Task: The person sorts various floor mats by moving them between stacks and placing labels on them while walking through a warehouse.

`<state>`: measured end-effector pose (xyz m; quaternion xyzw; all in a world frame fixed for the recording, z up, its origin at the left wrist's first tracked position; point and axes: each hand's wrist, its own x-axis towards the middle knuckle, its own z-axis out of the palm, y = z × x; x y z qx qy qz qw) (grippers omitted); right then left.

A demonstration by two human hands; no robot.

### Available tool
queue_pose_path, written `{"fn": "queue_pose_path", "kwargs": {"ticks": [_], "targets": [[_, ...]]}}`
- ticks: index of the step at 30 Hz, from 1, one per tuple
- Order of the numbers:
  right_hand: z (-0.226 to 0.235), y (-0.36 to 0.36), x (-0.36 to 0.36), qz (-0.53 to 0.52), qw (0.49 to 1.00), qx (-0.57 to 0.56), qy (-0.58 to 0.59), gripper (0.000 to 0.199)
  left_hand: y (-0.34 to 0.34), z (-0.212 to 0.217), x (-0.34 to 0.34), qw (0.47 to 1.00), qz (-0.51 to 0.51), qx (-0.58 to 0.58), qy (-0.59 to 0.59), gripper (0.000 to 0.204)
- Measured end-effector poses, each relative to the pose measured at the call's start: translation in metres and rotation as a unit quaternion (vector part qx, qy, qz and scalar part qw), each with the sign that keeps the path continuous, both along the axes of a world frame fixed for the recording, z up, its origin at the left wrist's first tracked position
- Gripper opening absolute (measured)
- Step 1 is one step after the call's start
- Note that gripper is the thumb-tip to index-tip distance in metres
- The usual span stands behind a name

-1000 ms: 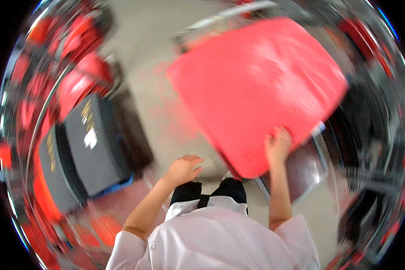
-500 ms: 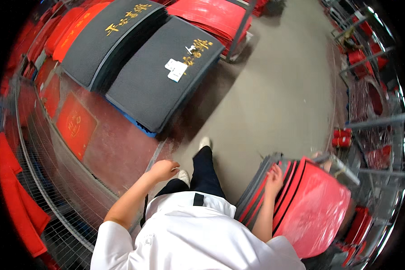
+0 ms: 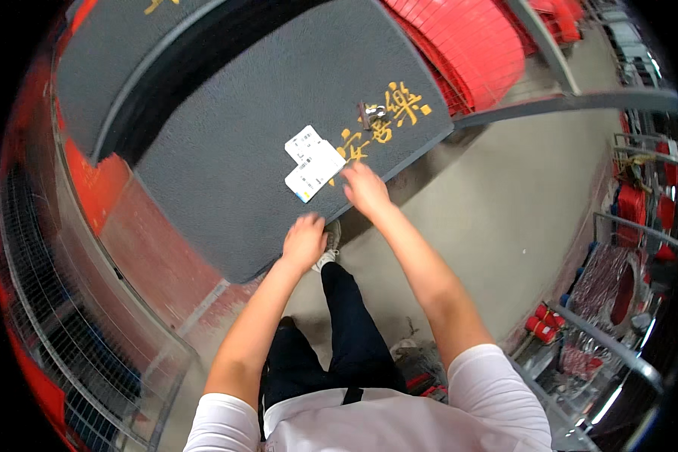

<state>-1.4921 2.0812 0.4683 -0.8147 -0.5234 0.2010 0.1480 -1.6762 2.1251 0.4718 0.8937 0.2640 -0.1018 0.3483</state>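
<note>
A stack of dark grey mats (image 3: 226, 143) with gold lettering lies ahead of me. White labels (image 3: 316, 167) with printed codes rest overlapping on its top mat. My right hand (image 3: 367, 190) reaches over the mat, its fingers bent loosely at the labels' right edge; whether they touch is unclear. Near the mat's front edge is my left hand (image 3: 304, 242), slightly blurred, fingers loosely curled with nothing seen in them. Beyond the labels sits a small brown and metallic object (image 3: 371, 114), its kind unclear, beside the gold lettering.
Another grey mat stack (image 3: 120, 68) stands at the far left. Red mats (image 3: 467, 53) lie behind a metal post (image 3: 544, 45) at the far right. Wire mesh (image 3: 75, 331) runs along my left. Metal racks (image 3: 614, 339) with wrapped goods line the right side of the concrete floor (image 3: 505, 196).
I have come closer to the grey mats. Both hands have moved forward, the right one from beside the red and grey stack to the labels. That stack is mostly out of view.
</note>
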Motion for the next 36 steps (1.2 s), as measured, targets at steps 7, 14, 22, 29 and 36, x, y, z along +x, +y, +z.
{"fn": "queue_pose_path", "kwargs": {"ticks": [7, 14, 22, 29, 36], "targets": [[-0.062, 0.119, 0.045, 0.263, 0.953, 0.022, -0.149, 0.01, 0.031, -0.078, 0.063, 0.973, 0.034, 0.226, -0.015, 0.046], [-0.024, 0.08, 0.031, 0.235, 0.967, -0.084, -0.044, 0.011, 0.023, -0.055, 0.057, 0.981, 0.177, 0.06, -0.047, 0.036], [0.1, 0.029, -0.024, -0.238, 0.797, 0.02, 0.554, 0.015, 0.035, 0.081, 0.031, 0.645, 0.482, -0.556, -0.206, 0.028], [0.189, -0.003, -0.063, -0.324, 0.78, 0.208, 0.493, 0.007, 0.028, 0.175, -0.006, 0.72, 0.409, -0.517, -0.218, 0.02], [0.281, -0.054, -0.146, -0.324, 0.758, 0.339, 0.453, 0.013, 0.008, 0.267, -0.074, 0.713, 0.27, -0.598, -0.247, 0.024]]}}
